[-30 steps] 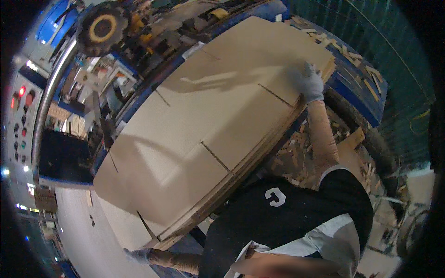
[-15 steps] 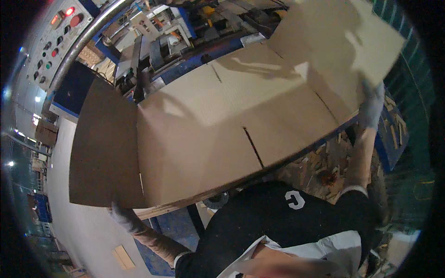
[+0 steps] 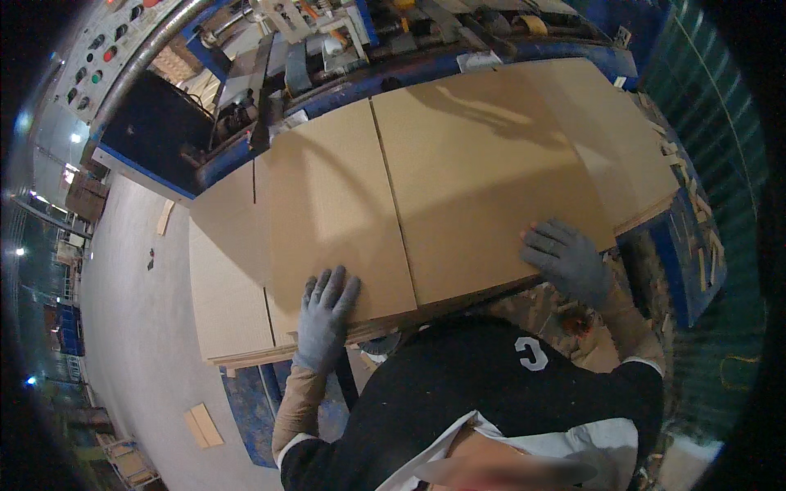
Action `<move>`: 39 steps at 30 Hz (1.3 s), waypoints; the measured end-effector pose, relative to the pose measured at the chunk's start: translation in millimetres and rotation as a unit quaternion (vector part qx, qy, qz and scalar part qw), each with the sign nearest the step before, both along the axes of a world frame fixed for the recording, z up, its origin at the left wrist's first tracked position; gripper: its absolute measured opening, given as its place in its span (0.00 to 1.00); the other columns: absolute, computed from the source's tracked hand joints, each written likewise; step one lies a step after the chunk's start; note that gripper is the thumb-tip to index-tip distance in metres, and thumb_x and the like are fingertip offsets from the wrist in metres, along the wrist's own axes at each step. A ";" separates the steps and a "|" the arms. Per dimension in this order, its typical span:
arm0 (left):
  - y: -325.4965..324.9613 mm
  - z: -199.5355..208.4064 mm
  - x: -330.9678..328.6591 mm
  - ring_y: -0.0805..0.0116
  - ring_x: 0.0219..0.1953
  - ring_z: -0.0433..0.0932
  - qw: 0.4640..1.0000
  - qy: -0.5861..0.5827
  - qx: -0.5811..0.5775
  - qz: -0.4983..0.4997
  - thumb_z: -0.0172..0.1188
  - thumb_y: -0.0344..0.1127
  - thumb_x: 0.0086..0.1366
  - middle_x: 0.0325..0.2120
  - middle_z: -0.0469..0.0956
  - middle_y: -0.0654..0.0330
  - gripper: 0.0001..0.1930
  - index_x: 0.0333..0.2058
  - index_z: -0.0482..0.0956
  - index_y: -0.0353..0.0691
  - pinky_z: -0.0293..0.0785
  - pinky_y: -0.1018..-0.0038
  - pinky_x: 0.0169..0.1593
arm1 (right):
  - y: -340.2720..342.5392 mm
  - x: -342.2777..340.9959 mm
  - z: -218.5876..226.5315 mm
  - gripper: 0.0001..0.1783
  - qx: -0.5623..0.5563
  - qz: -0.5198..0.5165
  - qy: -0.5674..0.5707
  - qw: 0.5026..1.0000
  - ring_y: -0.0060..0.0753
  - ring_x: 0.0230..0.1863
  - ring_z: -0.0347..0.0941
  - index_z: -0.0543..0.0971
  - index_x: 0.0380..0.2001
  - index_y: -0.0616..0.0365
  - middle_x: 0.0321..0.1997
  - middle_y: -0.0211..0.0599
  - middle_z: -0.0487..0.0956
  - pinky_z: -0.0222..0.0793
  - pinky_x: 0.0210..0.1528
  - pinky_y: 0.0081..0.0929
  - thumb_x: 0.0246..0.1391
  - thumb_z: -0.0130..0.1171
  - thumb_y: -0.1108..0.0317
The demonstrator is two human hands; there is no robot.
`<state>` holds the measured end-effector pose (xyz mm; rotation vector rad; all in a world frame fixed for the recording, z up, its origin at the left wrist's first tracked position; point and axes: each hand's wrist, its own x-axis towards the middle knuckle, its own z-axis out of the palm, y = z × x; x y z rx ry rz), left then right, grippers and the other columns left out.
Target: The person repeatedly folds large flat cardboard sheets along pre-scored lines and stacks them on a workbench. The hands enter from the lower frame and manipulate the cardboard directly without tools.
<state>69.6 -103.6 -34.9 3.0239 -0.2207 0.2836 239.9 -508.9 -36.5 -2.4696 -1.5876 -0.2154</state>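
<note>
Brown corrugated cardboard [image 3: 483,188] lies flat in front of me, its upper layer now narrower than the sheets beneath. A dark seam runs across that layer from far edge to near edge. My left hand [image 3: 324,319], in a grey glove, rests palm down on the cardboard near its front edge, fingers stretched out. At the right front part, my right hand [image 3: 566,260], also gloved in grey, lies on the board with its fingers spread. Lower cardboard sheets [image 3: 229,270] stick out on the left, and more show on the right.
A machine with a blue frame [image 3: 426,69] borders the far side. A control panel [image 3: 98,61] and metal tube [image 3: 155,57] stand far left. Cardboard scraps [image 3: 696,213] lie on a blue surface at right, beside a green corrugated wall [image 3: 720,139]. A cardboard strip [image 3: 203,425] lies on the floor.
The raised end panels at left and right have come down and inward, flat over the middle. Both hands have moved in from the outer ends and now lie on the board.
</note>
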 end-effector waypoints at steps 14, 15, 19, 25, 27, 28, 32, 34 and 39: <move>83.2 -20.6 177.2 0.46 0.61 0.63 0.983 -0.181 -0.011 0.016 0.62 0.31 0.52 0.57 0.66 0.45 0.33 0.59 0.66 0.41 0.54 0.51 0.65 | 78.0 195.5 -19.4 0.37 0.036 -0.065 0.010 0.997 0.53 0.64 0.60 0.71 0.57 0.55 0.63 0.45 0.67 0.53 0.66 0.44 0.51 0.55 0.40; 89.6 -21.0 199.4 0.46 0.61 0.63 0.984 -0.171 0.020 0.044 0.63 0.34 0.52 0.58 0.65 0.47 0.35 0.61 0.64 0.43 0.54 0.51 0.64 | 90.0 207.8 -21.2 0.37 0.044 -0.076 -0.014 0.996 0.53 0.64 0.60 0.70 0.57 0.55 0.64 0.46 0.67 0.53 0.66 0.44 0.52 0.56 0.40; 92.1 -19.8 247.6 0.47 0.61 0.63 0.964 -0.150 0.025 0.216 0.62 0.41 0.55 0.58 0.66 0.48 0.35 0.62 0.62 0.42 0.55 0.52 0.64 | 120.2 227.9 -17.3 0.36 0.050 -0.135 -0.072 0.987 0.54 0.63 0.61 0.68 0.59 0.53 0.64 0.48 0.66 0.56 0.65 0.43 0.53 0.56 0.43; 83.6 -15.4 134.0 0.43 0.64 0.58 0.929 -0.293 -0.075 0.215 0.62 0.41 0.58 0.58 0.64 0.40 0.34 0.60 0.62 0.31 0.50 0.55 0.67 | 31.2 157.4 5.0 0.34 0.188 -0.293 0.237 0.907 0.47 0.57 0.69 0.70 0.57 0.58 0.57 0.51 0.72 0.64 0.57 0.38 0.48 0.64 0.54; 92.1 -18.4 53.7 0.38 0.65 0.53 0.871 -0.338 -0.054 0.352 0.62 0.42 0.57 0.62 0.57 0.36 0.40 0.63 0.54 0.28 0.46 0.53 0.68 | -16.7 125.9 -3.8 0.36 0.326 -0.377 0.087 0.863 0.48 0.54 0.71 0.68 0.58 0.58 0.56 0.50 0.73 0.65 0.57 0.38 0.49 0.62 0.51; 96.4 -21.9 21.4 0.40 0.67 0.51 0.790 -0.341 -0.090 0.502 0.61 0.43 0.59 0.63 0.54 0.34 0.41 0.63 0.53 0.24 0.44 0.57 0.69 | -39.1 115.8 -10.3 0.36 0.323 -0.437 0.033 0.839 0.49 0.54 0.71 0.67 0.58 0.58 0.56 0.50 0.72 0.65 0.56 0.39 0.50 0.62 0.51; 98.0 -47.5 -53.8 0.42 0.68 0.48 0.659 -0.322 -0.185 0.655 0.60 0.46 0.60 0.64 0.51 0.33 0.42 0.63 0.51 0.22 0.42 0.58 0.70 | -112.7 106.3 -46.9 0.34 0.167 -0.630 -0.004 0.758 0.50 0.55 0.70 0.66 0.59 0.58 0.57 0.50 0.71 0.66 0.56 0.40 0.52 0.59 0.53; 93.8 -59.3 -54.0 0.43 0.68 0.47 0.655 -0.291 -0.182 0.673 0.59 0.48 0.61 0.64 0.51 0.34 0.42 0.63 0.51 0.23 0.41 0.59 0.70 | -139.1 113.7 -64.9 0.34 0.134 -0.663 0.006 0.737 0.51 0.55 0.70 0.65 0.60 0.58 0.58 0.51 0.71 0.66 0.56 0.40 0.54 0.58 0.54; 96.8 -59.6 -42.5 0.43 0.68 0.49 0.629 -0.371 -0.236 0.641 0.59 0.45 0.61 0.64 0.53 0.35 0.40 0.62 0.52 0.23 0.43 0.58 0.69 | -179.2 121.5 -83.1 0.32 0.179 -0.670 -0.011 0.721 0.52 0.56 0.69 0.63 0.61 0.59 0.59 0.52 0.70 0.67 0.56 0.41 0.57 0.55 0.56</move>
